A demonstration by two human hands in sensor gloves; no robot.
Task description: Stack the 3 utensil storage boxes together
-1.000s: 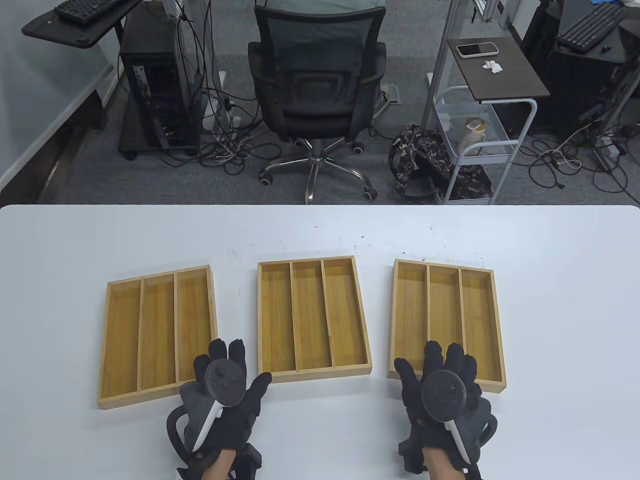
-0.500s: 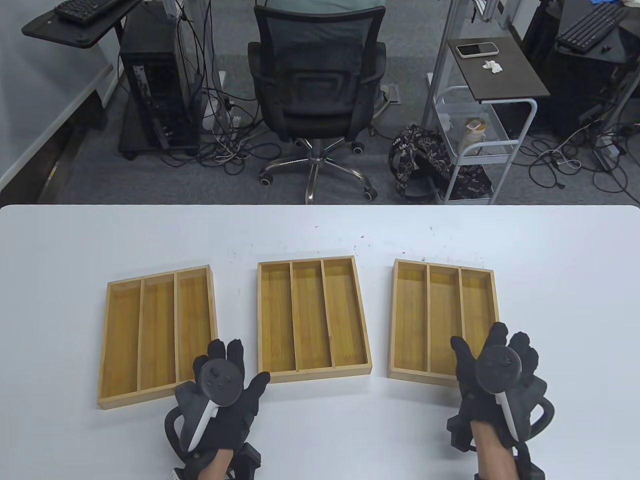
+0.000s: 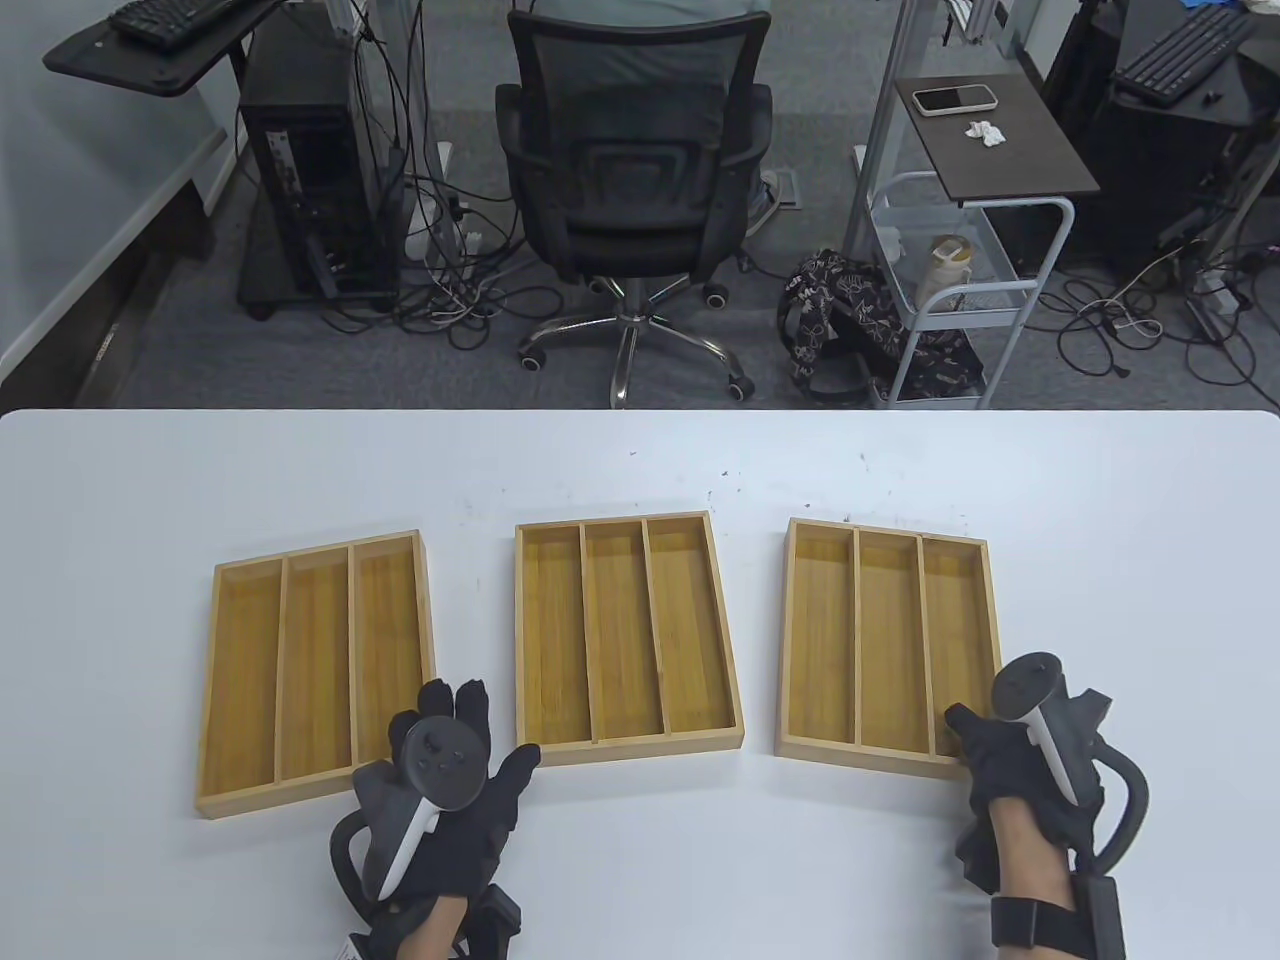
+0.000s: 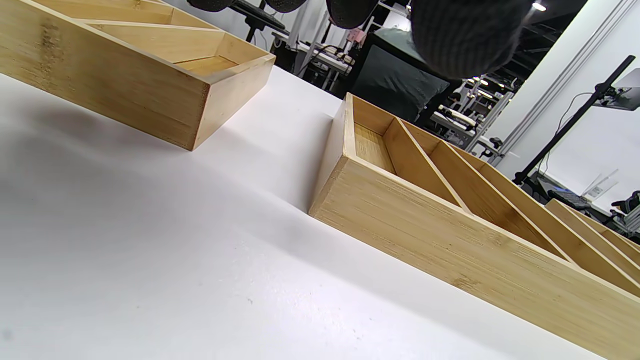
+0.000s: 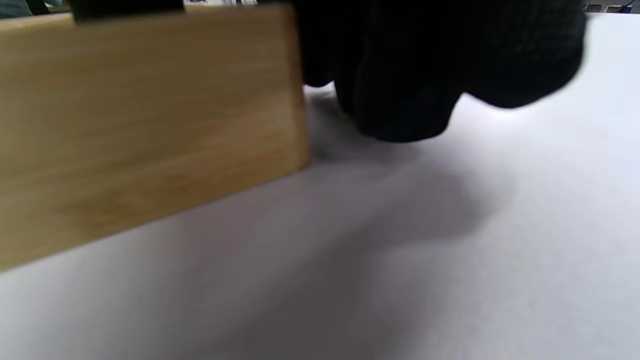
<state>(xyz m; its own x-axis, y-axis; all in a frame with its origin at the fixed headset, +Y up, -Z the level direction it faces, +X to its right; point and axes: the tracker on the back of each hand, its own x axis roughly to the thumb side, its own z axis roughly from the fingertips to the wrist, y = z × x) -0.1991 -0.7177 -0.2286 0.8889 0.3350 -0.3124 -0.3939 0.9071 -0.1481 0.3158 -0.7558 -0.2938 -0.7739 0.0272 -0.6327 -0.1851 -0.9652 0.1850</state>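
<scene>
Three bamboo storage boxes with three compartments each lie side by side on the white table: the left box (image 3: 315,665), the middle box (image 3: 625,635) and the right box (image 3: 885,645). My left hand (image 3: 470,735) hovers with fingers spread over the left box's near right corner and holds nothing. The left wrist view shows the left box (image 4: 125,75) and the middle box (image 4: 450,225) below its fingertips (image 4: 465,35). My right hand (image 3: 985,725) grips the right box's near right corner, thumb over the rim. In the right wrist view its fingers (image 5: 425,75) curl against the box's outer wall (image 5: 145,115).
The white table (image 3: 640,460) stretches behind and in front of the boxes. Beyond its far edge stand an office chair (image 3: 635,180), a white cart (image 3: 960,290) and a computer tower (image 3: 310,170) on the floor.
My right hand has moved right, from the near edge of the right box to its near right corner, and turned on edge with its fingers closing around the corner. My left hand has barely moved.
</scene>
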